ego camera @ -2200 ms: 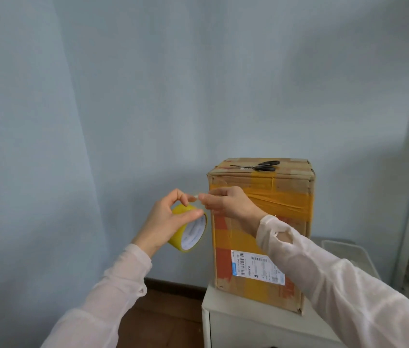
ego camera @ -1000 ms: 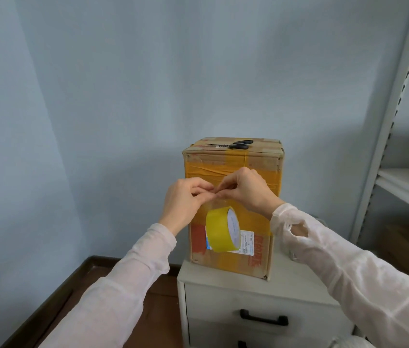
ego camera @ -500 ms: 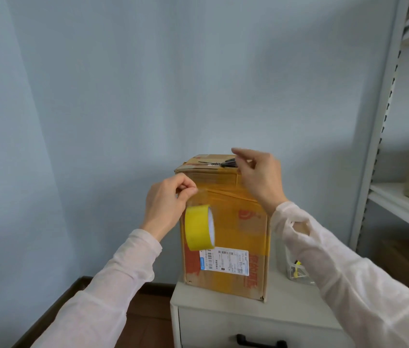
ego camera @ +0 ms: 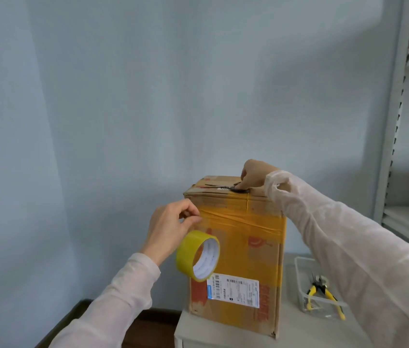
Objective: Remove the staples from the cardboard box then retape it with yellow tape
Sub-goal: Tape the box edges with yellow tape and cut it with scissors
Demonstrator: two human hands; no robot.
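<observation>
Since half a second ago our right hand (ego camera: 255, 175) has settled onto the scissors (ego camera: 228, 188) atop the cardboard box (ego camera: 238, 249), fingers curled around the handles. Our left hand (ego camera: 171, 227) pinches the tape end against the box's upper left edge; the yellow tape roll (ego camera: 197, 256) hangs below. The box stands on a white cabinet (ego camera: 298, 332), pliers (ego camera: 320, 293) in a clear tray (ego camera: 300, 285) just beside it.

One head-worn view only, looking forward and slightly down from just behind both arms, close to the work. It faces a pale blue wall (ego camera: 148, 96) square-on, with the cardboard box (ego camera: 243, 249) low and right of centre on a white cabinet (ego camera: 298, 332). Shelving (ego camera: 396, 121) runs up the right edge; sleeves enter from the bottom corners.
</observation>
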